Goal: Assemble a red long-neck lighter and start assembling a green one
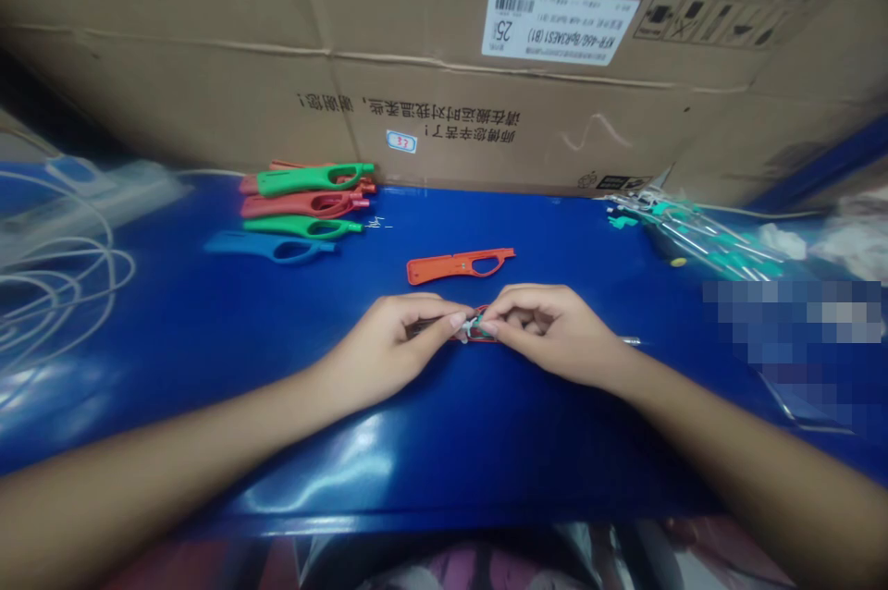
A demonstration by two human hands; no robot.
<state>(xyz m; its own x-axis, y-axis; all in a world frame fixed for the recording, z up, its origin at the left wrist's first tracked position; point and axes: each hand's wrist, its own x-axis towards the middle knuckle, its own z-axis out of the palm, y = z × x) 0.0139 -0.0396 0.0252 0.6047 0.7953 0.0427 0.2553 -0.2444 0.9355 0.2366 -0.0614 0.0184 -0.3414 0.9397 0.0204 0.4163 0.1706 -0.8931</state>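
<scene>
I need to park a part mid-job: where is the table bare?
Bare table: the area between the forearms and the near edge; the patch between the orange half and the rods. Crowded: back left, with the handles; the right, with the rods; the middle, where left hand and right hand nearly meet.

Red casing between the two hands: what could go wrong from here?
1. The small white part and green part are right at the fingertips of the left hand and right hand; either might slip or end up misplaced at the red casing.
2. A metal tube end shows beside the right wrist; a bump there might shift it.
3. The loose orange half-shell lies just beyond the hands and could get knocked.
</scene>
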